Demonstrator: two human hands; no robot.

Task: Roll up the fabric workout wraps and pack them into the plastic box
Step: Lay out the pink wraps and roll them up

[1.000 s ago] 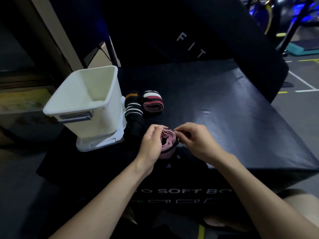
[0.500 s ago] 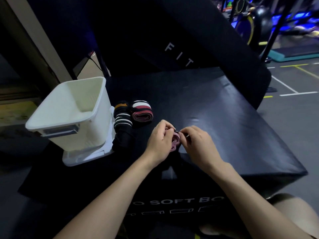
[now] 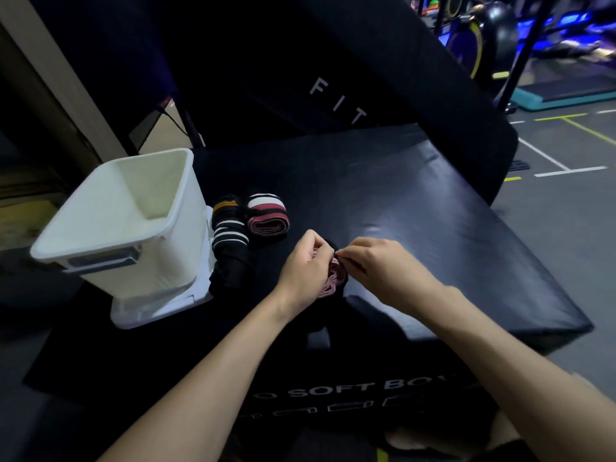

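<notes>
A pink fabric wrap (image 3: 334,277), partly rolled, sits between my hands on the black soft box (image 3: 433,235). My left hand (image 3: 305,270) curls around its left side. My right hand (image 3: 376,270) pinches its top edge with thumb and fingertips. A rolled red, white and black wrap (image 3: 266,219) lies further back. Beside it lies a black wrap with white and orange stripes (image 3: 230,235). The white plastic box (image 3: 133,228) stands open at the left with nothing visible inside, resting on its lid (image 3: 160,308).
A black padded block marked "FIT" (image 3: 333,95) leans behind the soft box. The soft box's right edge drops to a grey gym floor with painted lines (image 3: 566,168). Gym machines (image 3: 500,45) stand at the far right.
The view has tilted, shifting everything in frame. My hands have closed in tighter on the pink wrap, covering more of it, and the right hand now pinches at its top.
</notes>
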